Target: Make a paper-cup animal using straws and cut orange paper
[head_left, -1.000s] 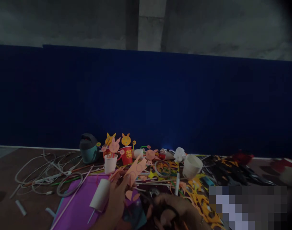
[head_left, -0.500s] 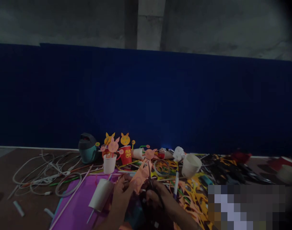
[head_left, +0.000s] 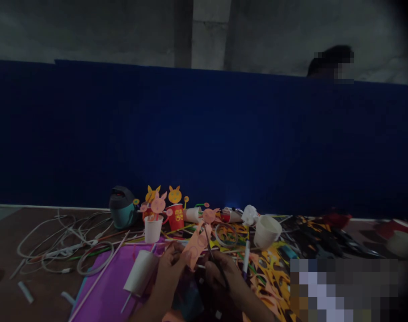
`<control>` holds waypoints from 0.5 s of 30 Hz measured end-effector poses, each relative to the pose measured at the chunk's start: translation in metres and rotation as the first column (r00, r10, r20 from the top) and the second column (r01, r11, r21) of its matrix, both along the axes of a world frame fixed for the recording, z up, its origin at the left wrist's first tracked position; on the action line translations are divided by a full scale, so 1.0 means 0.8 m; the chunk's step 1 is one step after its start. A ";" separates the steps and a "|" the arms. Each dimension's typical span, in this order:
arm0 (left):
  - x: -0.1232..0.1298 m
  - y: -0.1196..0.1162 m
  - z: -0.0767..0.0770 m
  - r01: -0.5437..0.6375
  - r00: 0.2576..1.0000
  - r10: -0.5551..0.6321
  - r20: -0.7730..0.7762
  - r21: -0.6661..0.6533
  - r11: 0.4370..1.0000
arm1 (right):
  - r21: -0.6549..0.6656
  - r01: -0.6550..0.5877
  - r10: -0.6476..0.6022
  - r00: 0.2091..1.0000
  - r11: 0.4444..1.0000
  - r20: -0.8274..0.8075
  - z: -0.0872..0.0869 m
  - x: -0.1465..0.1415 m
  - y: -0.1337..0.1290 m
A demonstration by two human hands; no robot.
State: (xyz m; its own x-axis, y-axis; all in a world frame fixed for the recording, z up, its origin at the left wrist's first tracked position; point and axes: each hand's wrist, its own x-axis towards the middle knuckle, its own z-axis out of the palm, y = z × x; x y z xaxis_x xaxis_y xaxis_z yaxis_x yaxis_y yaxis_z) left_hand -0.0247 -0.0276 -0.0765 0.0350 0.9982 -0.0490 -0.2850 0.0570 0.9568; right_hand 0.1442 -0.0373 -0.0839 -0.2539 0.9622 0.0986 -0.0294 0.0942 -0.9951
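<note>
both grips are closed low in the view, beside a flat purple paper sheet point(head_left: 103, 279). your left hand point(head_left: 168, 273) pinches a flat pink paper cut-out point(head_left: 195, 246) near its lower edge, holding it up at a slight tilt. your right hand point(head_left: 222, 279) wraps round the dark handles of a pair of slim metal scissors point(head_left: 209, 243), whose blades rise right by the pink paper; the view doesn't settle whether they touch it or how far they gape. the step in hand looks like cutting that pink shape, and the next move seems to call for a slow, steady snip along its outline. a white paper tube point(head_left: 140, 271) lies on the purple sheet just left of your left hand. farther off stand a red paper cup point(head_left: 176, 218) and a white paper cup point(head_left: 153, 230) beneath a pink rabbit cut-out point(head_left: 158, 205), and another person's head point(head_left: 329, 60) shows above the deep blue wall panel point(head_left: 204, 134).
</note>
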 end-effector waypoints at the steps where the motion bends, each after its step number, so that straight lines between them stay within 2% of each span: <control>1: -0.001 0.000 0.002 0.003 1.000 -0.003 0.002 -0.008 1.000 | -0.002 -0.001 0.001 1.000 1.000 -0.001 0.003 0.000 -0.001; 6: -0.001 -0.001 0.008 -0.041 0.999 0.041 0.006 -0.020 0.999 | -0.005 0.013 -0.013 1.000 1.000 0.018 0.004 -0.001 -0.001; 11: -0.001 0.002 0.001 -0.019 1.000 0.019 0.018 -0.005 1.000 | -0.028 0.017 -0.017 1.000 0.999 0.005 -0.006 -0.001 0.001; 15: -0.004 0.006 -0.003 0.005 1.000 -0.005 0.003 0.021 1.000 | -0.046 0.015 -0.015 1.000 0.999 0.002 -0.005 0.000 0.001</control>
